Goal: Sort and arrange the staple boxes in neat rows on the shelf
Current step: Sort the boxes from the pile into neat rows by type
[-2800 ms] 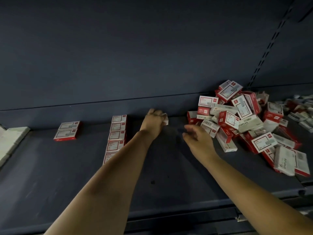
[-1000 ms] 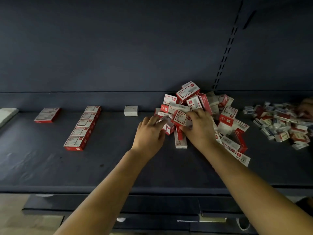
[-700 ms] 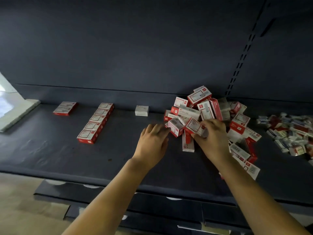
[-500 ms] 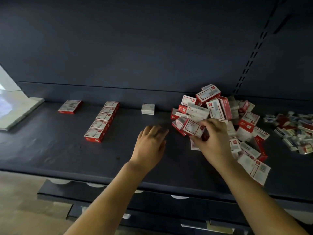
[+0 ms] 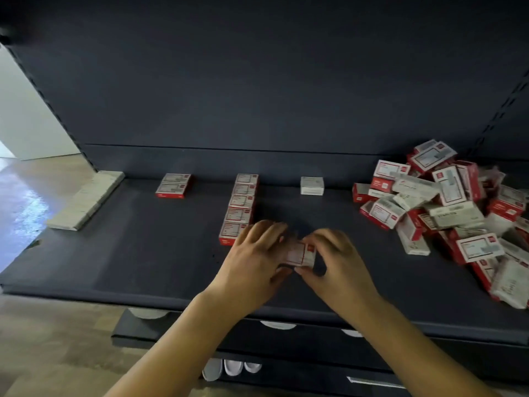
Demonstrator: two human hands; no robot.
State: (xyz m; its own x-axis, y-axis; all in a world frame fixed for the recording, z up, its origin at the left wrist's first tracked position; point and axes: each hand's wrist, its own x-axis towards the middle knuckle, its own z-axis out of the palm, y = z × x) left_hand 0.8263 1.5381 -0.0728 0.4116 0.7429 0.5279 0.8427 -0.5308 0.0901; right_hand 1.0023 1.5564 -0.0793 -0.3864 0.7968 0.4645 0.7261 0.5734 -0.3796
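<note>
Both hands hold one red-and-white staple box (image 5: 301, 254) just above the dark shelf (image 5: 143, 253). My left hand (image 5: 254, 253) grips its left end and my right hand (image 5: 333, 259) pinches its right end. Directly left of the hands runs a neat column of several boxes (image 5: 242, 206) from the back wall toward the front. A pair of boxes (image 5: 173, 185) lies further left. A single white box (image 5: 312, 185) sits at the back. A jumbled pile of boxes (image 5: 446, 207) fills the right side.
A flat pale slab (image 5: 86, 199) lies at the shelf's left end, beside the open floor. The shelf's back panel rises straight behind. Lower shelves with white items (image 5: 232, 368) show below the front edge.
My right hand lifted a box from the pile and carried it left. My left hand has joined it on the box, near the front end of the column.
</note>
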